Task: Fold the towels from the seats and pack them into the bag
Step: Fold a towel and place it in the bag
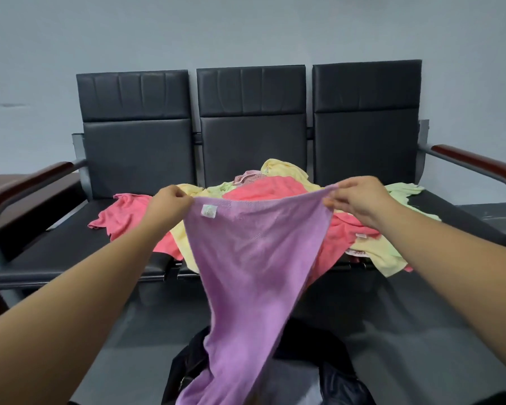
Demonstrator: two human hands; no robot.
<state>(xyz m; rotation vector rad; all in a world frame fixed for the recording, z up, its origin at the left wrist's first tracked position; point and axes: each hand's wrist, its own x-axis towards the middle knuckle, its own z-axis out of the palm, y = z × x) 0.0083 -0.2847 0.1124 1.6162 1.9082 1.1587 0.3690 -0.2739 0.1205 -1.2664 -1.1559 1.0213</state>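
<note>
A purple towel [254, 258] hangs in the air in front of the seats, stretched along its top edge. My left hand [170, 204] pinches its top left corner, beside a small white label. My right hand [360, 197] pinches its top right corner. The towel's lower end drapes down over a black bag [336, 355] that stands open on the floor below. Behind the towel, a pile of pink, yellow and pale green towels [275, 185] lies on the middle seat, and one pink towel [120, 217] spreads onto the left seat.
A black three-seat bench [251, 112] stands against a grey wall, with wooden armrests at the left [27, 182] and right [479, 165]. The floor in front is dark grey.
</note>
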